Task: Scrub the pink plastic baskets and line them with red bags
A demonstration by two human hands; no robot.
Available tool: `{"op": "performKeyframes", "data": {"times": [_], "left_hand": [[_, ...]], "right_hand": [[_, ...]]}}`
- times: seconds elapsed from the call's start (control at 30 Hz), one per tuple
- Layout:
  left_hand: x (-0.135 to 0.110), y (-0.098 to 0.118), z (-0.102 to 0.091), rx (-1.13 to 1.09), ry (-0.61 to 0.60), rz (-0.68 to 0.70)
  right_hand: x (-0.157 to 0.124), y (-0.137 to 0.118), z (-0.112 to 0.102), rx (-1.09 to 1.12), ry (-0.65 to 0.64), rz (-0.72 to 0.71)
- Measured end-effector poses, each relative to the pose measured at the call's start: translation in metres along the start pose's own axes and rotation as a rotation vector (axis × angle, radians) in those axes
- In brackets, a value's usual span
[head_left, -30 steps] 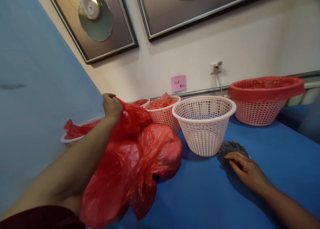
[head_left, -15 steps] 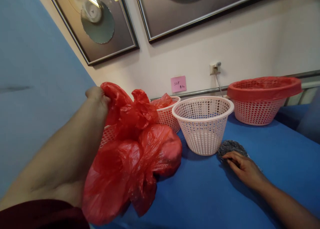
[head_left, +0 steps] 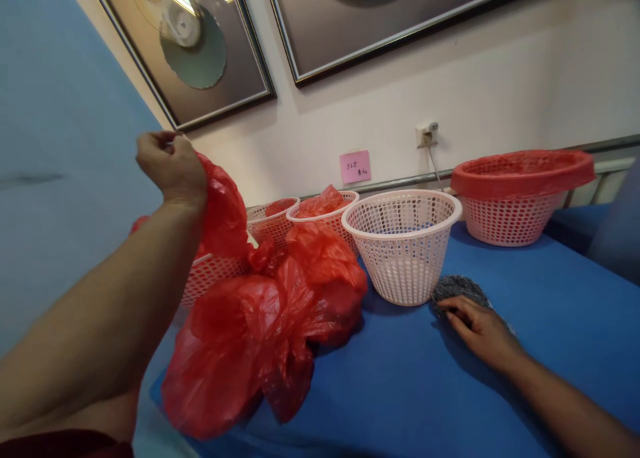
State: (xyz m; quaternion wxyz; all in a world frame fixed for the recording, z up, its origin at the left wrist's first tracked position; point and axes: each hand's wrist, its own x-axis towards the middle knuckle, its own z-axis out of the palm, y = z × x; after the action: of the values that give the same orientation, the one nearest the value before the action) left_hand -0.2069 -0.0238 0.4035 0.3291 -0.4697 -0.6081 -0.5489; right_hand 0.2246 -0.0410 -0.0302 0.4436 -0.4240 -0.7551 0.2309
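My left hand (head_left: pixel 173 165) is raised at the left, its fingers pinched together on a red plastic bag (head_left: pixel 223 208). The bag hangs behind my wrist and forearm, over a pink basket (head_left: pixel 207 278); the exact grip is partly hidden. Below lies a crumpled heap of red plastic bag (head_left: pixel 260 331) on the blue table (head_left: pixel 400 385). At the right, my right hand (head_left: pixel 483 328) rests on the table, fingers curled onto the near left edge of a flat, dark grey fuzzy pad (head_left: pixel 460 287). Beside the pad stands an unlined pale pink basket (head_left: pixel 403 265).
Two more baskets with red plastic in them, one farther back (head_left: pixel 273 221) and one nearer (head_left: pixel 320 211), stand along the wall. A wide basket with a red bag over its rim (head_left: pixel 520 178) is at the right. A pink note (head_left: pixel 355 167), socket (head_left: pixel 427 136) and framed pictures are on the wall.
My left hand has moved up and left, drawing red plastic with it and uncovering a basket behind. The right hand stays on the grey pad. The view has shifted slightly.
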Motion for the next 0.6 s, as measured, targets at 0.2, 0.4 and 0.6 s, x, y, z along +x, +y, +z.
{"op": "performKeyframes", "data": {"times": [0.2,0.4,0.6], "left_hand": [[-0.14,0.057,-0.011,0.116,-1.323,0.562],[-0.177,0.036,0.012,0.385,-1.115,0.77],[-0.131,-0.034,0.036,0.199,-0.686,0.547]], "right_hand": [[-0.011,-0.045,0.029,0.126,-0.094,-0.047],[-0.006,-0.074,0.083,0.109,0.077,0.023],[0.019,-0.072,0.116,0.273,0.034,0.284]]}}
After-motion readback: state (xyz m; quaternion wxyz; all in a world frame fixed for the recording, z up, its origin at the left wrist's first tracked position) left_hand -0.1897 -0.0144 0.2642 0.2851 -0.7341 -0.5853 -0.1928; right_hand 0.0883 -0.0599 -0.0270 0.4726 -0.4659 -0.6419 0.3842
